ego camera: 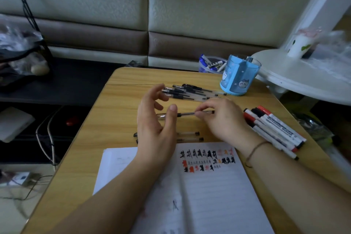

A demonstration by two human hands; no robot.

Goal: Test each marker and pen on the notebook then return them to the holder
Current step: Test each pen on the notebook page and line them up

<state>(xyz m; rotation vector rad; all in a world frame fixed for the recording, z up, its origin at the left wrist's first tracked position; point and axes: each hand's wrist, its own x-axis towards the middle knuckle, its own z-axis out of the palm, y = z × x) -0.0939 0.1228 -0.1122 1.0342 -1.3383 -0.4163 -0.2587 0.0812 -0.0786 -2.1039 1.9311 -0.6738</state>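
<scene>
An open lined notebook (209,192) lies at the table's near edge, with rows of black and red test marks on its right page. My right hand (224,119) pinches a clear black-ink pen (187,113) that lies level above the table. My left hand (153,118) is open beside the pen's left end, its fingers spread. Several clear pens (191,92) lie in a pile behind my hands, and two more pens (188,136) rest in front of them. Several whiteboard markers (275,129) lie at the right. The blue holder (238,76) stands at the back right.
The wooden table (114,112) ends at the left above a dark shelf with cables. A clear tub of blue-capped markers (209,64) sits behind the holder. A white round table (303,76) with a cup (300,45) is close on the right.
</scene>
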